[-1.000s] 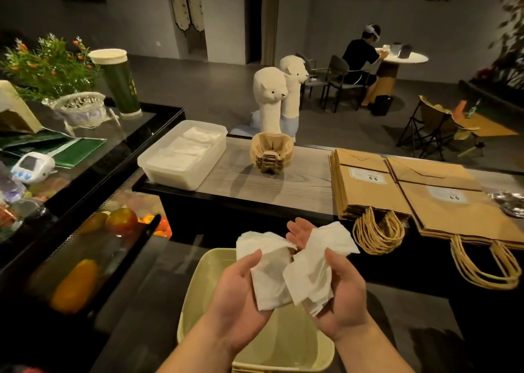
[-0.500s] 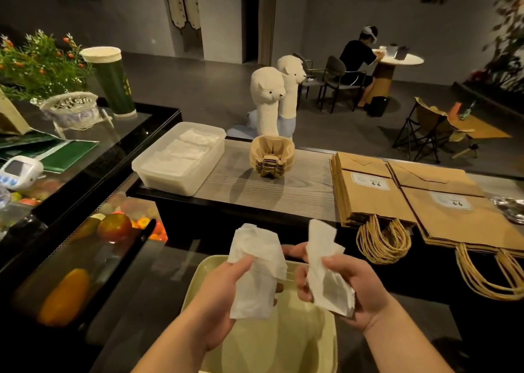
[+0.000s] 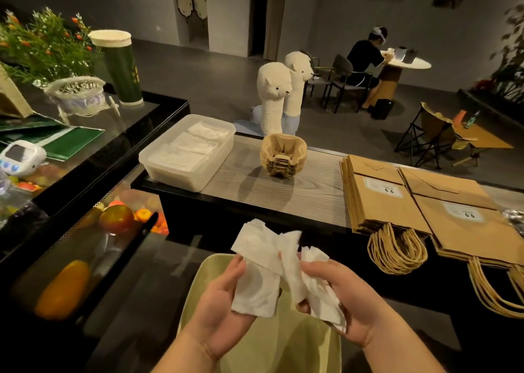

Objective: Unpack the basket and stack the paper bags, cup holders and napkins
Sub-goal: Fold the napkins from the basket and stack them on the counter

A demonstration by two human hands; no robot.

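Observation:
Over the pale green basket my left hand holds a flat white napkin, and my right hand grips crumpled white napkins. The two bunches touch in the middle. On the grey wooden counter behind stand a clear plastic box of napkins, a nested stack of brown cup holders, and two piles of brown paper bags with twine handles hanging over the front edge.
A glass display case with fruit inside sits at the left, with a green cup, a plant, a woven basket and a timer on top. Two alpaca figures stand behind the counter. A person sits at a far table.
My hands have come back together, so the two napkin bunches, held apart half a second ago, now touch. The view has shifted slightly.

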